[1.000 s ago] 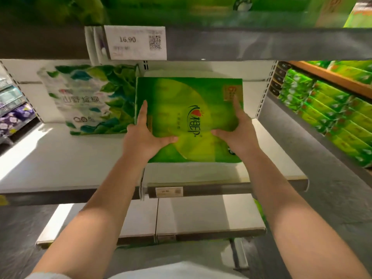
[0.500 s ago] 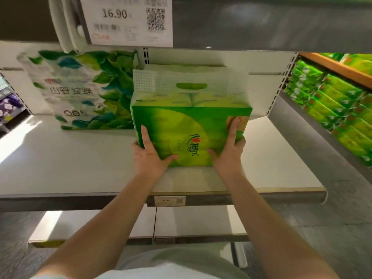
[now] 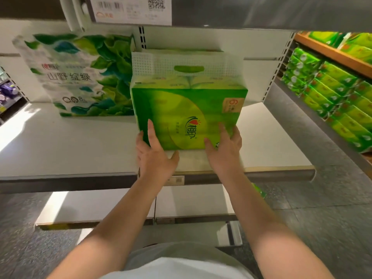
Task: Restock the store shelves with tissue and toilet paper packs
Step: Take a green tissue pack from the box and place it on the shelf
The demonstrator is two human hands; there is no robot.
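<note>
Nearest, the left hand [image 3: 156, 158] and right hand [image 3: 223, 153] were both released, fingers straight and flat against the lower front of the green tissue pack [image 3: 187, 115], which stood upright on the white shelf [image 3: 60, 150] a little back from its front edge. The step looked like seating the pack, best done by pushing evenly with both palms so it slid straight back. Farther back, it should end level with the leaf-printed pack [image 3: 80, 77] standing just left of it.

Price tag [image 3: 130, 11] cut off by the top edge, its small print too blurred to read
</note>
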